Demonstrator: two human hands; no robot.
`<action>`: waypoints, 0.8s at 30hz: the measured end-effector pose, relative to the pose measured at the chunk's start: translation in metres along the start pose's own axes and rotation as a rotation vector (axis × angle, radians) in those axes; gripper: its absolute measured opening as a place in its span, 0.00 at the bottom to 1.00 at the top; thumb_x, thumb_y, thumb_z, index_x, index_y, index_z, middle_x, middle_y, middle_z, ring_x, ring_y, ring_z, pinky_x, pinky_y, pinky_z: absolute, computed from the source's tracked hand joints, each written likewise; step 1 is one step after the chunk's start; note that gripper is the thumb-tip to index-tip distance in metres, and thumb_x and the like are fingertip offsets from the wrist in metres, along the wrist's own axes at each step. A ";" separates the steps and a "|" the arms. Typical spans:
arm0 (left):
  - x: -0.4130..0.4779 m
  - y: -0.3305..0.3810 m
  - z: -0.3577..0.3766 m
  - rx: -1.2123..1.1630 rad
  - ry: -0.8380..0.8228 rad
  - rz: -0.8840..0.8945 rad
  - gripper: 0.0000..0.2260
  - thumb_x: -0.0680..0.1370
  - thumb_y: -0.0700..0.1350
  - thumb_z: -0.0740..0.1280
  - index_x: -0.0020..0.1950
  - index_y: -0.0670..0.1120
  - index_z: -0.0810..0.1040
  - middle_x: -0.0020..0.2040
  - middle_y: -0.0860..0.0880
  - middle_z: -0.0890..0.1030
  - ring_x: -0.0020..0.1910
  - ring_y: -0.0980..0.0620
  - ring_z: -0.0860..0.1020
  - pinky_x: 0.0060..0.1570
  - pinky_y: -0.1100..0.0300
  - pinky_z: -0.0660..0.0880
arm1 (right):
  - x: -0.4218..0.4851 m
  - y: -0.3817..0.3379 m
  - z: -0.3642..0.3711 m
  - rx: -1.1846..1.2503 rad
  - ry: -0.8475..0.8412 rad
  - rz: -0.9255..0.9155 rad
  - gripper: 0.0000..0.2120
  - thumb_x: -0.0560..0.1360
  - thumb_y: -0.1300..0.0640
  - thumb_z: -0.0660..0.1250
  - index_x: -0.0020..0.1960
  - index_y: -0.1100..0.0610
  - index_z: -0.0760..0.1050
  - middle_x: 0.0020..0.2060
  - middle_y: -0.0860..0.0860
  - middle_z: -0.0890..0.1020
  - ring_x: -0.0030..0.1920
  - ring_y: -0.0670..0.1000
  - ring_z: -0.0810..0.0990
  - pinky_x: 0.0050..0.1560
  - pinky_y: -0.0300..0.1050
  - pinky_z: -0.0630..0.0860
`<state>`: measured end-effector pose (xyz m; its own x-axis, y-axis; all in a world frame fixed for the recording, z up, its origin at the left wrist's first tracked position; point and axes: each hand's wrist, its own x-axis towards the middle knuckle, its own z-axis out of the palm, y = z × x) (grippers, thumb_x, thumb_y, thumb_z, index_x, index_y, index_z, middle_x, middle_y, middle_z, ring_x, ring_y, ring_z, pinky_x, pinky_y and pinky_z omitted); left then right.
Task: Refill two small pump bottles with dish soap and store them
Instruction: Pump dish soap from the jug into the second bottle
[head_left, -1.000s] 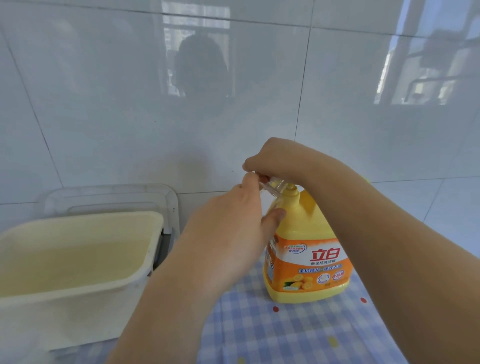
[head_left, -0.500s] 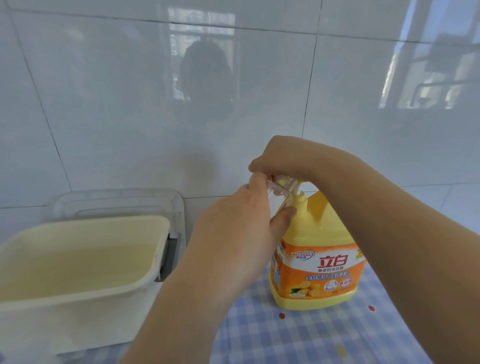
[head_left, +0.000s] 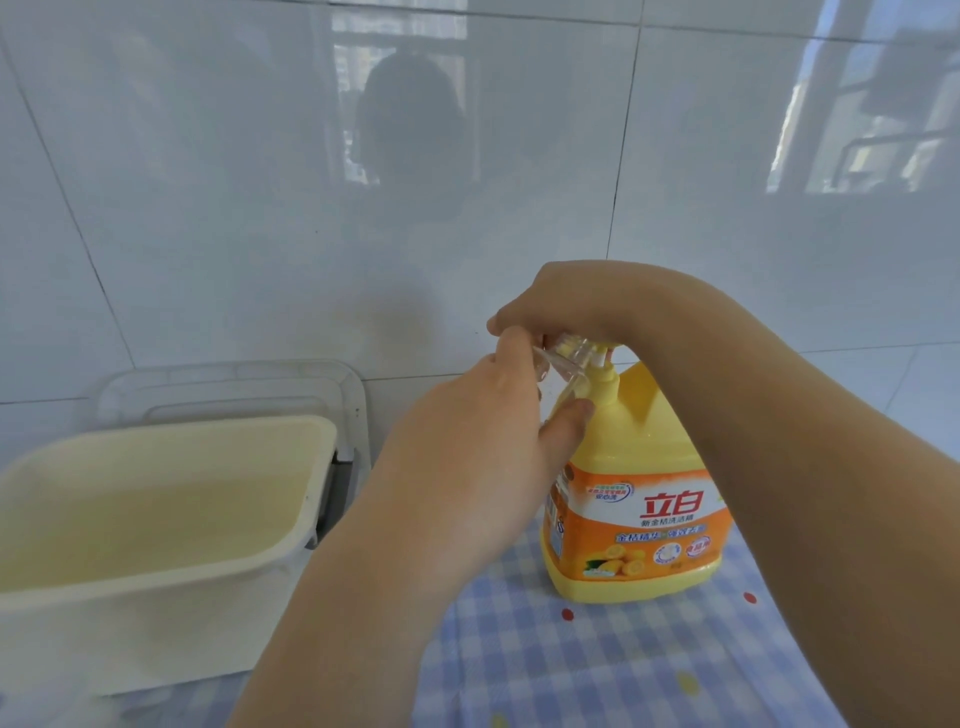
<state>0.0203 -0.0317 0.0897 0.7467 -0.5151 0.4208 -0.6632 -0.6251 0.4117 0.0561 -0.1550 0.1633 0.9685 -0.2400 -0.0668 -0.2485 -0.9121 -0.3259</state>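
Dish soap jug (head_left: 639, 493) stands on the checked cloth (head_left: 571, 670), cream tub (head_left: 156, 571) off to its left. Left hand (head_left: 483, 441) grips the small clear bottle (head_left: 563, 364), tilted, mouth tucked right by the pump (head_left: 602, 366). Right hand (head_left: 561, 306) arches over the pump's top, fingers curled down around it.

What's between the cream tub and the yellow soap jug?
In the head view, the left hand and its forearm, holding a small clear bottle.

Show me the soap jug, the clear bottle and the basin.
soap jug (head_left: 670, 519): head view, orange label.
clear bottle (head_left: 565, 366): head view, transparent wall.
basin (head_left: 156, 634): head view, front wall.
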 end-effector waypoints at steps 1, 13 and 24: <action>0.000 0.000 0.000 0.005 0.001 0.000 0.18 0.79 0.62 0.56 0.64 0.55 0.63 0.56 0.59 0.76 0.39 0.55 0.77 0.39 0.59 0.75 | 0.000 0.001 0.001 0.012 0.005 -0.004 0.15 0.76 0.49 0.64 0.35 0.57 0.76 0.34 0.53 0.79 0.39 0.56 0.80 0.46 0.50 0.78; 0.000 -0.002 0.000 0.032 -0.080 -0.020 0.16 0.79 0.61 0.56 0.62 0.55 0.63 0.60 0.60 0.75 0.42 0.55 0.79 0.36 0.63 0.69 | 0.002 0.007 0.012 0.078 0.115 -0.035 0.18 0.76 0.49 0.65 0.30 0.55 0.72 0.26 0.47 0.73 0.28 0.48 0.71 0.29 0.41 0.64; 0.000 -0.003 -0.001 0.026 -0.047 0.003 0.16 0.79 0.61 0.56 0.62 0.55 0.63 0.56 0.57 0.77 0.41 0.53 0.79 0.44 0.54 0.77 | 0.000 0.002 0.011 0.016 0.156 -0.013 0.16 0.77 0.55 0.61 0.31 0.56 0.71 0.25 0.47 0.71 0.26 0.47 0.68 0.28 0.39 0.62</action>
<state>0.0221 -0.0287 0.0894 0.7464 -0.5441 0.3832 -0.6647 -0.6381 0.3886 0.0556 -0.1527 0.1522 0.9569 -0.2781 0.0841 -0.2348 -0.9105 -0.3405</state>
